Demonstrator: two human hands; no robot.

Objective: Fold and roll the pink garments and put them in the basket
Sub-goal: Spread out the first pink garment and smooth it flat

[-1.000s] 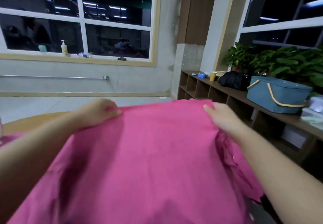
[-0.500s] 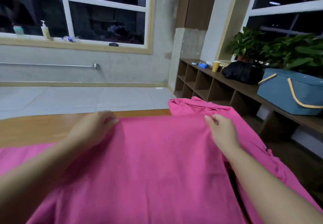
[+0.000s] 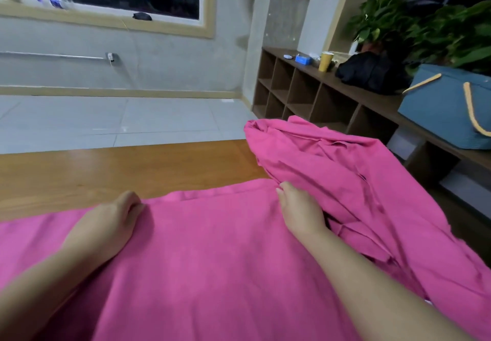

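A pink garment (image 3: 212, 255) lies spread flat on the wooden table (image 3: 106, 170), its far edge folded over. My left hand (image 3: 106, 223) grips the garment's far left edge with curled fingers. At the far right corner, my right hand (image 3: 300, 210) pinches the cloth. A second pink garment (image 3: 345, 170) lies crumpled at the table's right end, touching the flat one. The blue basket (image 3: 446, 109) with yellow handles stands on the shelf unit to the right.
The dark cubby shelf (image 3: 305, 96) along the right wall carries a black bag (image 3: 372, 72), a yellow cup (image 3: 325, 61) and small items. Green plants (image 3: 425, 27) stand behind the basket. Tiled floor lies beyond the table's far edge.
Both hands have brought the garment's edge down from the air onto the table. The cloth now lies flat, and the crumpled second garment has come into sight.
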